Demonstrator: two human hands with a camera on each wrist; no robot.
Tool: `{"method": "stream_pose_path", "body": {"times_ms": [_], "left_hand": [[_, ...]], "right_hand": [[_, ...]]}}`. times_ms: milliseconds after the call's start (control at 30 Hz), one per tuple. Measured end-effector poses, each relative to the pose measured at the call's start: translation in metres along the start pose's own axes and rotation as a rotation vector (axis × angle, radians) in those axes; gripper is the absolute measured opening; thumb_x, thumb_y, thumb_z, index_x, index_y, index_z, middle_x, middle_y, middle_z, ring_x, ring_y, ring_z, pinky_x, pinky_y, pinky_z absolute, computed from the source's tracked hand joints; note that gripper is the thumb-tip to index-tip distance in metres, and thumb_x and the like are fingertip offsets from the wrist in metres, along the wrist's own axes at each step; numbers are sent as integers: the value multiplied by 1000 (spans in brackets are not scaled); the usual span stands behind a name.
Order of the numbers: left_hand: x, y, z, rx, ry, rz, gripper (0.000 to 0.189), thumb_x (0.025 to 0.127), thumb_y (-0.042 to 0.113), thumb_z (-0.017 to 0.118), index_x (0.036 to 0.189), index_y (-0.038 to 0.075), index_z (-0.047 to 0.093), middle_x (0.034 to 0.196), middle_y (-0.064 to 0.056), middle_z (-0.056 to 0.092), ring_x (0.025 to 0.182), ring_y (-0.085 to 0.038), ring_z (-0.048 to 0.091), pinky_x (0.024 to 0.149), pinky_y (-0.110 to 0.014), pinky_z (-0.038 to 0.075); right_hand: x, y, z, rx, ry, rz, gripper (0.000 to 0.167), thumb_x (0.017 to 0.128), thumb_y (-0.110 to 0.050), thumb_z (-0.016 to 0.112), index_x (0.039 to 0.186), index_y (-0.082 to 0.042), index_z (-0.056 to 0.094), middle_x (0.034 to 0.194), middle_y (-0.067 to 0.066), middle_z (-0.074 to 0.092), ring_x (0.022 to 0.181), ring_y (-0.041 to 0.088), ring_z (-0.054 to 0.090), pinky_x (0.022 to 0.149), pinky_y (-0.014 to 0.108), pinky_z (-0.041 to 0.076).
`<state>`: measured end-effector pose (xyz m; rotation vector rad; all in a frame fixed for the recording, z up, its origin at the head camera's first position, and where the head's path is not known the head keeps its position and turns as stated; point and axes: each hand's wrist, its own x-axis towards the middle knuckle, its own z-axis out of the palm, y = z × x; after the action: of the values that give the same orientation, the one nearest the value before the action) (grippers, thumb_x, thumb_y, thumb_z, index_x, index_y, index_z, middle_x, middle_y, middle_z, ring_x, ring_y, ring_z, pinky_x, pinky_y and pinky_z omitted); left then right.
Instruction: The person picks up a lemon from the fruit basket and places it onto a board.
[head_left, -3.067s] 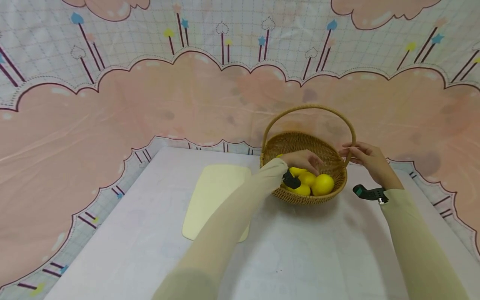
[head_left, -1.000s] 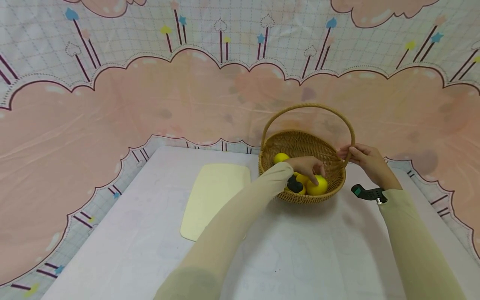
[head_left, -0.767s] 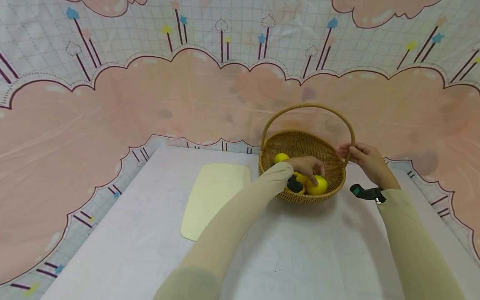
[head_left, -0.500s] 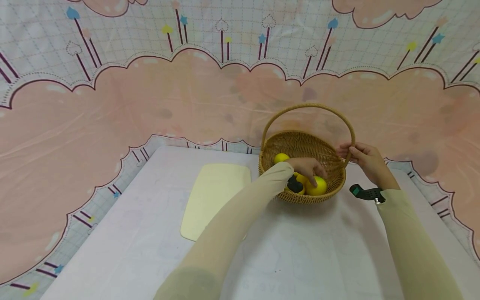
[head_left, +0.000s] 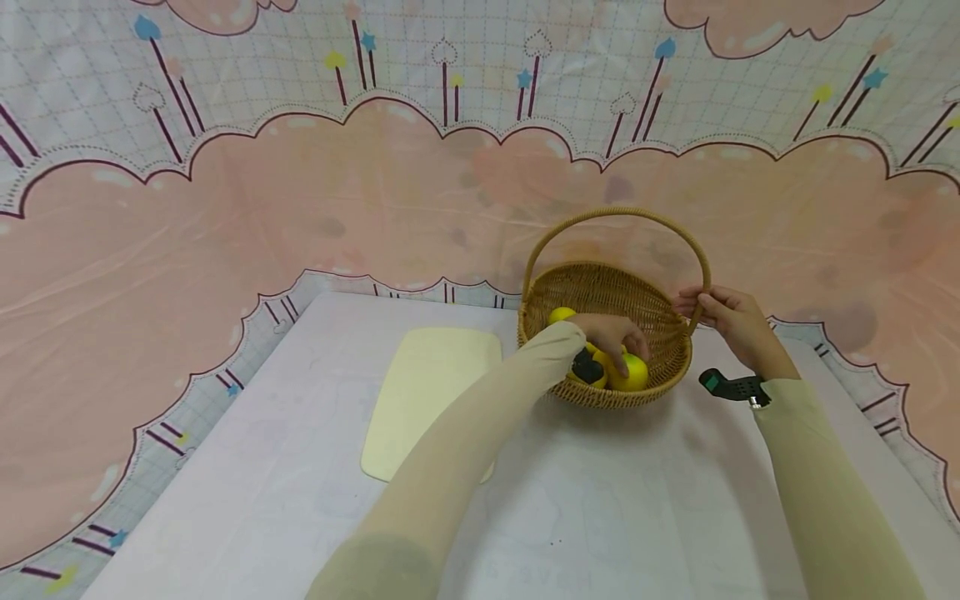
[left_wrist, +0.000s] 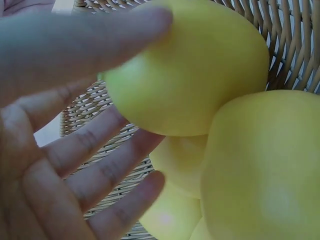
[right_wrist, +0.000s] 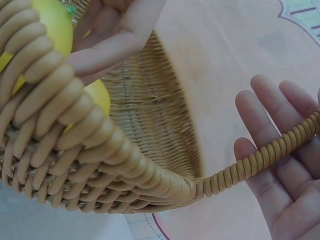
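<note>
A brown wicker basket (head_left: 588,287) with a tall arched handle (head_left: 622,212) stands on the table, tipped toward me, with several yellow lemons inside. My left hand (head_left: 611,335) reaches into it and holds the front right lemon (head_left: 634,375); in the left wrist view the thumb lies over this lemon (left_wrist: 200,65) and the fingers are beside and below it. Another lemon (head_left: 562,315) shows at the back left. At the basket's right, my right hand (head_left: 738,323) holds the foot of the handle, its fingers behind the handle in the right wrist view.
A cream cutting board (head_left: 435,375) lies left of the basket, partly under my left forearm. The white-covered table (head_left: 600,500) extends toward me. A pink patterned cloth (head_left: 375,200) hangs close behind the basket. Each wrist wears a black camera strap.
My left hand has moved down onto the front right lemon, its fingers spread around it, and that lemon has shifted slightly left. My right hand stays on the handle.
</note>
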<state>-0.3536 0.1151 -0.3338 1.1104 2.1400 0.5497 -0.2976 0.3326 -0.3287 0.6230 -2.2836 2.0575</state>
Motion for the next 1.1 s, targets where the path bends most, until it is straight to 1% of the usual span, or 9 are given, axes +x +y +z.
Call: {"method": "stream_pose_path", "body": {"times_ms": [67,200,333,500,600,733,867,967,1100], "left_hand": [[0,-1,0,4,-4,4,39,82,11,72,119,10,61,133,-6,55,124,-17,49,91,-23,48],[0,-1,1,2,-18,-13,45,82,13,72,125,13,59,135,-7,53,123,-18,49,86,-27,50],[0,0,3,10,-38,-21,51,83,11,71,132,14,55,141,-7,49,128,-18,47,84,-25,53],[1,2,3,-19,-56,-24,52,84,7,69,133,12,55,142,-5,48,129,-18,47,84,-23,54],[-1,2,2,-27,-60,-8,50,84,6,68,132,11,55,143,-5,48,128,-18,47,84,-24,54],[-3,0,0,-48,-56,21,48,86,5,66,133,10,55,144,-6,46,130,-18,44,85,-22,52],[-3,-3,-1,-96,-40,20,49,87,4,64,135,9,52,147,-5,43,134,-17,40,86,-20,50],[-3,-4,-1,-123,-28,2,49,87,4,63,135,9,52,146,-4,43,134,-17,40,88,-21,49],[-3,-4,-1,-53,-12,21,46,85,2,65,129,10,57,139,-3,51,130,-16,44,91,-19,46]], "right_hand": [[0,0,0,25,-18,-9,25,99,-14,43,110,-12,66,103,-6,70,95,5,66,86,13,50],[0,1,-1,21,-19,-6,26,100,-14,42,110,-13,66,102,-7,70,96,5,66,86,13,50],[0,1,-1,9,-17,-4,26,100,-15,42,109,-15,66,102,-7,70,96,5,66,85,13,50],[1,1,-2,15,-24,-3,26,100,-14,42,111,-13,65,102,-7,70,96,5,66,85,12,49],[1,1,-2,-23,1,9,25,100,-16,43,109,-16,66,101,-8,70,95,4,66,85,12,49],[1,1,-3,-19,4,7,26,100,-15,43,111,-11,65,100,-7,71,94,5,66,84,13,50],[2,1,-3,0,1,6,26,100,-15,42,112,-9,65,100,-4,71,95,6,66,84,15,51],[2,0,-2,-22,17,12,26,100,-17,43,109,-13,66,99,-5,72,95,6,66,84,15,51],[2,0,-3,-2,-6,3,26,100,-16,42,111,-10,65,101,-5,71,96,6,66,85,14,50]]}}
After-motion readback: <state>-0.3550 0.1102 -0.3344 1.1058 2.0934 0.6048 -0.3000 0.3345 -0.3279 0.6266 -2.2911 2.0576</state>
